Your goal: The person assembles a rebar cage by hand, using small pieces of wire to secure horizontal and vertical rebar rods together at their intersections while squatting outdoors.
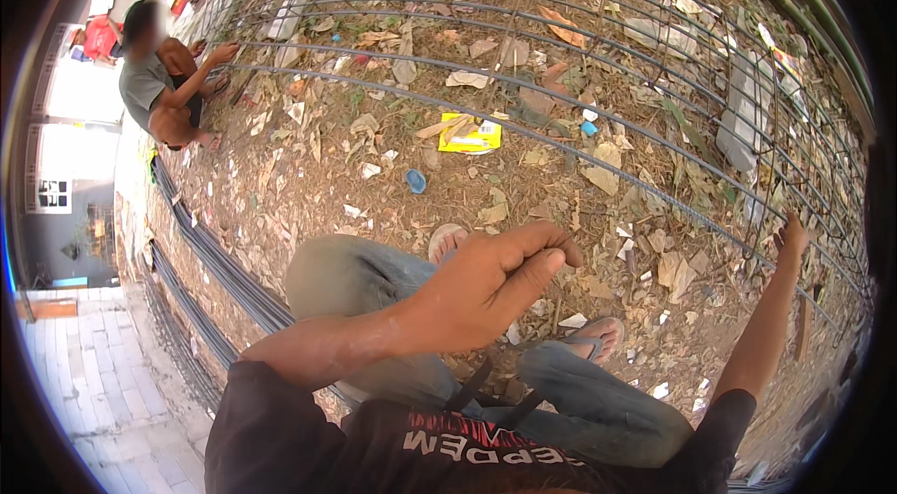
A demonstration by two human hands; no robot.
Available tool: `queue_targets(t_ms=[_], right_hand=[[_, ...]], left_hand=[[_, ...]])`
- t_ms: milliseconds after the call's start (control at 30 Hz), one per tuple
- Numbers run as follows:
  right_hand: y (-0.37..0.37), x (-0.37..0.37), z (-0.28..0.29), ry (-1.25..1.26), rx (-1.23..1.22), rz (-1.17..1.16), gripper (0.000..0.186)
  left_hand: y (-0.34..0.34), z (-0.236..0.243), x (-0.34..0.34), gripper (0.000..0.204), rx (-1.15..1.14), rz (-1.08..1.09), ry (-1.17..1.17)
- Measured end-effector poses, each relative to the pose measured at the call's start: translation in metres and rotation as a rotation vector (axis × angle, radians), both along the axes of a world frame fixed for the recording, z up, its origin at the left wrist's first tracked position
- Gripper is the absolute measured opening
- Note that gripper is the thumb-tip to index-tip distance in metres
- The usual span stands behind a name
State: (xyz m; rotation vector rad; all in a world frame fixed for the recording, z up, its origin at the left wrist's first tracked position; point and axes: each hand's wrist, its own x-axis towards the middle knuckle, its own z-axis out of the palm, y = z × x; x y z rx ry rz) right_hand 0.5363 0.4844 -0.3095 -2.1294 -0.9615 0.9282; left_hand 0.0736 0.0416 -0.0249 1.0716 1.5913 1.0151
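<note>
A long cage of thin steel reinforcing bars [645, 185] lies in front of me, curving from the far left to the right. My right hand [792, 236] is at the cage's near side on the right, its fingers bent around a steel bar. My left hand [495, 284] hangs in the air above my knees, apart from the cage. Its fingers are curled, with the thumb pressed near the index finger. The palm side is hidden, so I cannot tell whether anything is in it.
Another person [154, 83] squats at the cage's far left end, hands at the bars. Grey blocks [745, 115] sit among the bars. Bundled black rods [210, 256] lie on my left. Dry leaves, a yellow packet [472, 136] and a blue cap [416, 181] litter the ground.
</note>
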Motion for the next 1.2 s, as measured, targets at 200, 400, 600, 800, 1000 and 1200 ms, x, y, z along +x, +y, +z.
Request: queue_targets(t_ms=[200,400,600,800,1000,1200], right_hand=[[0.014,0.050,0.061,-0.816,0.376,0.377,0.055],[-0.206,-0.248,0.291,0.083,0.576,1.057,0.035],[-0.386,-0.300,0.376,0.263,0.507,1.367,0.023],[-0.418,-0.270,0.352,0.294,0.597,1.150,0.014],[-0.426,-0.263,0.348,0.487,0.567,1.203,0.017],[-0.427,-0.270,0.343,0.442,0.551,1.224,0.012]], left_hand=[[0.005,0.007,-0.005,0.028,0.075,0.072,-0.278],[-0.015,0.014,0.006,0.028,0.243,0.027,-0.391],[-0.030,0.033,0.014,0.028,0.304,-0.074,-0.467],[-0.042,0.033,0.012,0.027,0.456,-0.394,-0.352],[-0.056,0.033,0.005,0.027,0.330,-0.487,-0.512],[-0.049,0.020,0.008,0.027,0.355,-0.498,-0.472]])
